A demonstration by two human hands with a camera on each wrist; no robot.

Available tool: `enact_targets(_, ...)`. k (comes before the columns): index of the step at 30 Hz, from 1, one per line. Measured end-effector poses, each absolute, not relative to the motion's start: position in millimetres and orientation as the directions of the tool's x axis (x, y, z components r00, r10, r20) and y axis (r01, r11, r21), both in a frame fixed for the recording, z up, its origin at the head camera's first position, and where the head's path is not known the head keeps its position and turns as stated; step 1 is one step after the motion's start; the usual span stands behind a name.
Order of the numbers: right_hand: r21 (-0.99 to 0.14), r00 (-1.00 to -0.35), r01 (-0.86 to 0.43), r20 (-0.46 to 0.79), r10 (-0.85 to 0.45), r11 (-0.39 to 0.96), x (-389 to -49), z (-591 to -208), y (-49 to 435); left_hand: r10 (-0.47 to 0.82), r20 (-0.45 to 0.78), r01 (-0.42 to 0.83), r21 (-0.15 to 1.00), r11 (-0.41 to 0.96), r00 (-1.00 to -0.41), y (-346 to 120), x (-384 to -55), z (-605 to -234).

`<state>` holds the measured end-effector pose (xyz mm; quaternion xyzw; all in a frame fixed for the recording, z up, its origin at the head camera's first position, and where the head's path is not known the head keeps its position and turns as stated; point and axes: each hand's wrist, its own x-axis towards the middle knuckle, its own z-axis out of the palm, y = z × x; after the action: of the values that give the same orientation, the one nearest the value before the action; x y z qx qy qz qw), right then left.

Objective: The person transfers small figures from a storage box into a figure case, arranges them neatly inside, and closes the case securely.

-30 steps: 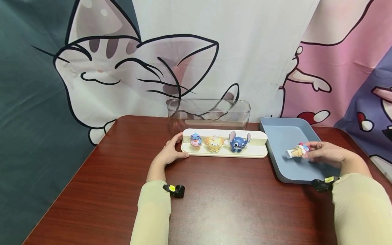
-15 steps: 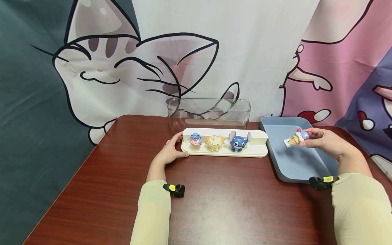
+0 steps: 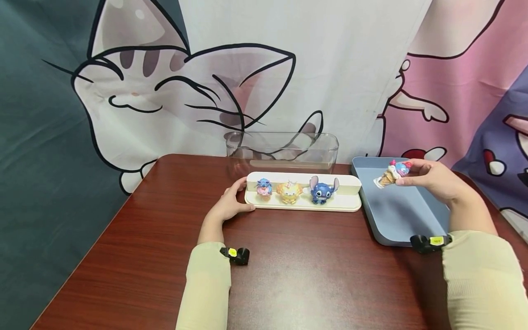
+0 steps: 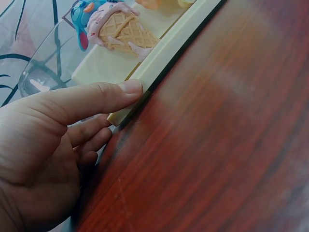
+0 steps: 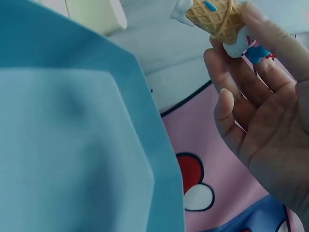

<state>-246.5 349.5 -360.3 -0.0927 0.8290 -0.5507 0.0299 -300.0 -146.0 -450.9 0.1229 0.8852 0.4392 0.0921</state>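
My right hand [image 3: 439, 182] pinches an ice-cream-cone figurine [image 3: 387, 178] between thumb and fingers, held above the blue tray [image 3: 398, 220]. The figurine tilts, with its waffle cone [image 5: 217, 17] to the left and its blue and red top partly behind the fingers. My left hand [image 3: 226, 204] grips the left end of a cream display stand [image 3: 350, 205], thumb [image 4: 118, 94] on the front corner and fingers round the end. On the stand sit a blue figurine on a pink cone [image 3: 264, 190], a yellow figurine [image 3: 289, 193] and a big-eared blue figurine [image 3: 322, 192].
A clear plastic cover [image 3: 284, 149] stands behind the display stand at the table's back edge. The blue tray sits just right of the stand. Brown wooden table [image 3: 297, 266] stretches in front; a printed cat curtain [image 3: 338, 55] hangs behind.
My right hand has lifted the ice-cream-cone figurine from low in the tray and moved it up, back and slightly left. My left hand and the stand have kept their places.
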Motion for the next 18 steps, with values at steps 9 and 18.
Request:
enact_targets(9,-0.91,-0.972,-0.197,0.131,-0.196,0.365,-248,-349,331,0.295,-0.063,0.13,0.796,0.591,-0.953,-146,-300,-451)
enact_targets(18,-0.876,-0.979,-0.177,0.113,-0.167,0.448,-250,-344,317,0.296,-0.062,0.133,0.792,0.596,-0.953,-146,-300,-451)
